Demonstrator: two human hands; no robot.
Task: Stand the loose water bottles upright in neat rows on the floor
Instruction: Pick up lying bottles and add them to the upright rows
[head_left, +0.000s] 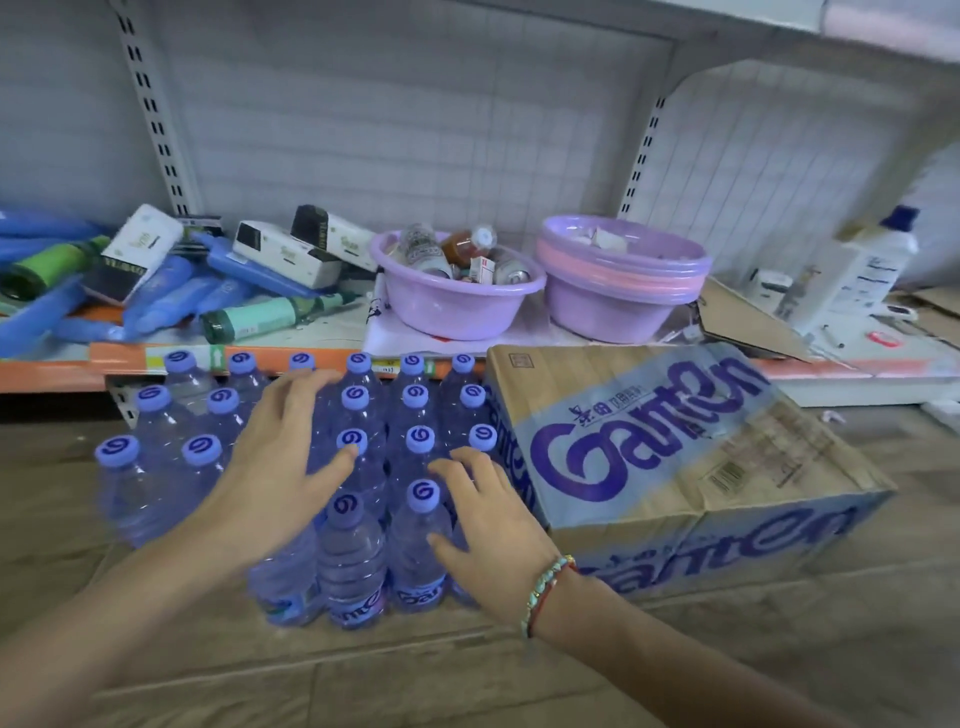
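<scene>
Closest to the camera are the two forearms reaching in from the bottom, the right one with a beaded bracelet (545, 592) and a red string at the wrist. The right hand (493, 540) is spread with relaxed fingers, resting against the right side of the front bottles, not wrapped around anything. The left hand (275, 467) is flat and wide too, fingers straight, laid across the tops of the bottles in the middle of the group, thumb touching one cap. The water bottles (353, 561) are all standing upright on the wood-look floor (519, 675), clear with purple swirl caps, packed touching each other in rows that run back to the shelf edge. The rows look pretty tidy, though the nearest row is shorter than the ones behind it. Just to the right, pressed up against the bottles, is a cardboard Ganten box (675, 457), lying tilted. Behind all that is the low shelf (52, 371) with an orange front strip. On it there's a lilac basin (457, 306) full of small jars and bottles, a stack of purple and pink basins (618, 291) next to it, a messy pile of blue packs and white boxes (156, 270) on the left, and a white bottle with a blue cap (862, 265) far right.
</scene>
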